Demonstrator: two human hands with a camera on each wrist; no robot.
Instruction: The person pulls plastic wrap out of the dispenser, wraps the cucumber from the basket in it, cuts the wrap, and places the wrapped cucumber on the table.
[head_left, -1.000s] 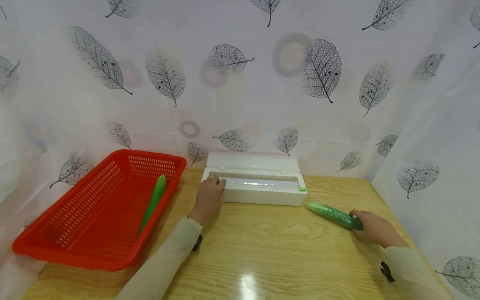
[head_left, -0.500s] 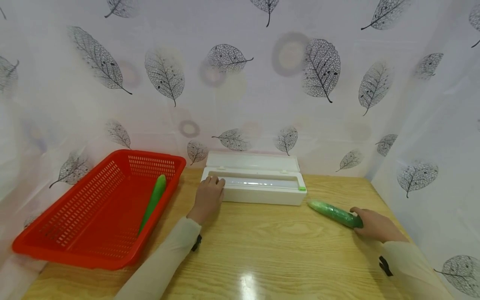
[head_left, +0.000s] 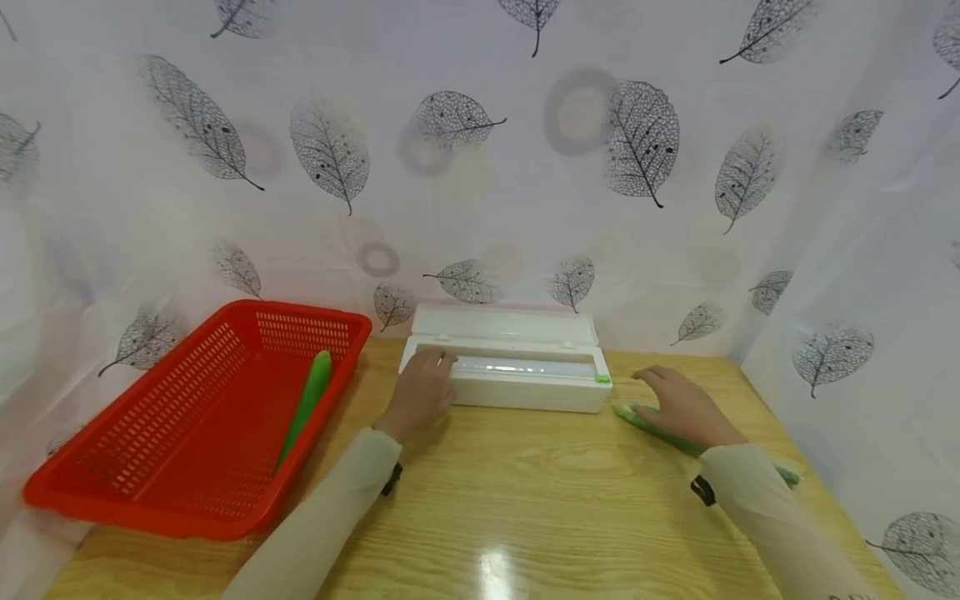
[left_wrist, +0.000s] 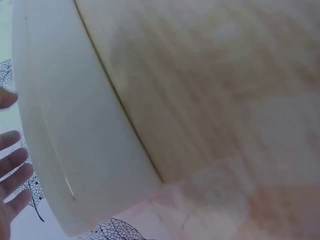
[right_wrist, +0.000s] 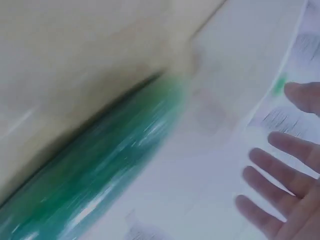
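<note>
A white box [head_left: 525, 393] with a raised lid stands at the back of the table, and a pale, glossy roll [head_left: 517, 365] lies inside it. My left hand [head_left: 420, 390] is at the box's left front corner; in the left wrist view its fingers [left_wrist: 12, 162] are apart and loosely extended beside the box edge. A green cucumber [head_left: 633, 413], shiny on its surface, lies slantwise to the right of the box. Over it is my right hand [head_left: 686, 407], fingers spread and holding nothing. That hand and its sleeve hide the cucumber's middle.
A red plastic basket [head_left: 157, 521] stands at the left with another cucumber [head_left: 309, 400] lying inside along its right wall. A small green piece [head_left: 603, 378] sits at the box's right end. Leaf-patterned sheeting [head_left: 495, 200] hangs behind and beside the wooden table [head_left: 540, 500].
My right hand has let go of the cucumber's near end and moved left and away from me, over the cucumber towards the box. My left hand has shifted only slightly at the box.
</note>
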